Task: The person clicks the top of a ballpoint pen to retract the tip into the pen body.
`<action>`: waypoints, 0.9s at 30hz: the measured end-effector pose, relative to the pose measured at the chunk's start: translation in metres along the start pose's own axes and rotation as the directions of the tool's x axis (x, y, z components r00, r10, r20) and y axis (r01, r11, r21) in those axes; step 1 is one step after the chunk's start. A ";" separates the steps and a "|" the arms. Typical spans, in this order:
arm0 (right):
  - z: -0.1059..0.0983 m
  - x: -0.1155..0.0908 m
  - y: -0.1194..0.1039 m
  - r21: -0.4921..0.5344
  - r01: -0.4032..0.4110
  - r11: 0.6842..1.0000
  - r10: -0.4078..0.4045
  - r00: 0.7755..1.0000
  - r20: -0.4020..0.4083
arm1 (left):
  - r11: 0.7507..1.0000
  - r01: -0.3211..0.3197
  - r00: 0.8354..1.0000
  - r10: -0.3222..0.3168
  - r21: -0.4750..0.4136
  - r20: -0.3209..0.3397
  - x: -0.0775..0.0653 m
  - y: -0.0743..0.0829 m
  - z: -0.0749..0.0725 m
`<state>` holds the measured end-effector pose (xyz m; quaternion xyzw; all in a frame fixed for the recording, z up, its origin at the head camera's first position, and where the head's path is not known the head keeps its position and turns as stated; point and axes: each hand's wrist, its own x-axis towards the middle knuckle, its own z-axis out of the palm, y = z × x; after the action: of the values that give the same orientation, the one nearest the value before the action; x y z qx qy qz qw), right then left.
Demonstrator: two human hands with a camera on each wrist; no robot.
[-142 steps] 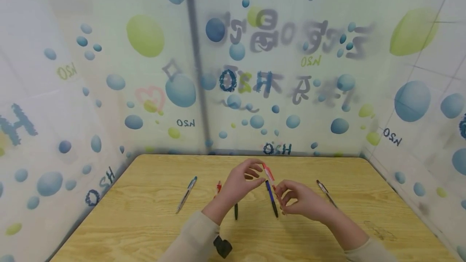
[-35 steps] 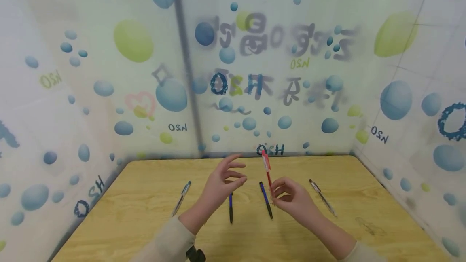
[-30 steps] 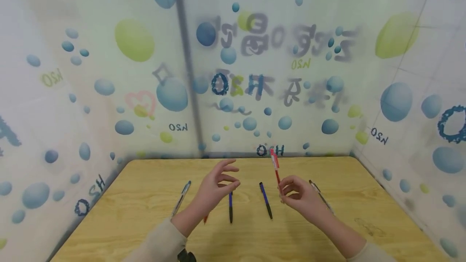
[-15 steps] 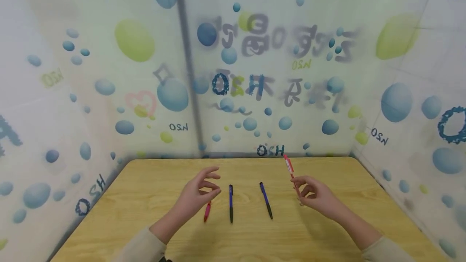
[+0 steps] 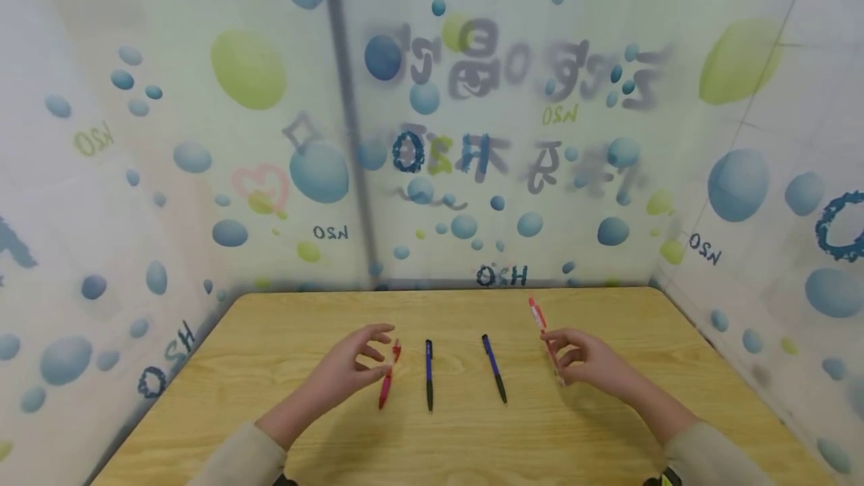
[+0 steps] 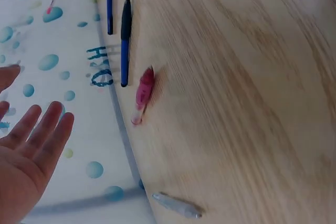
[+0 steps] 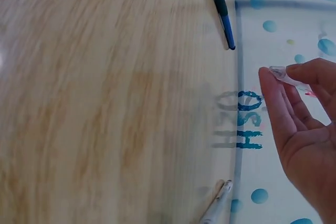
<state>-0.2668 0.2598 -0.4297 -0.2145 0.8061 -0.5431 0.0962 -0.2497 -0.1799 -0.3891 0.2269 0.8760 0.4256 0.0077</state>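
My right hand (image 5: 590,360) pinches a red pen (image 5: 537,313) between thumb and fingers, its red clip end pointing up and away above the table. In the right wrist view the pen's clear end (image 7: 278,72) shows between thumb and fingertip. My left hand (image 5: 340,366) hovers with relaxed fingers and nothing in its grasp. Beside its fingertips, a second red pen (image 5: 385,388) lies on the table. Two blue pens with black grips, the left one (image 5: 429,377) and the right one (image 5: 495,370), lie between the hands.
A clear-bodied pen (image 6: 177,205) lies on the left side of the wooden table (image 5: 466,448), and another clear pen (image 7: 216,203) on the right. Hands and arms hide both in the head view. A patterned curtain (image 5: 432,133) encloses the back and sides.
Both hands were together around the held red pen earlier. My right hand has since carried it to the right, and my left hand has drawn away left, uncovering the red pen on the table.
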 end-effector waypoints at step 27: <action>-0.006 0.021 0.019 -0.193 -0.107 0.975 0.138 0.978 0.158 | 0.980 -0.067 0.984 0.035 0.185 0.174 -0.004 -0.025 -0.005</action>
<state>-0.2927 0.2612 -0.4430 -0.2179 0.8532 -0.4392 0.1781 -0.2570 -0.1981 -0.4050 0.2846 0.9026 0.3192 0.0497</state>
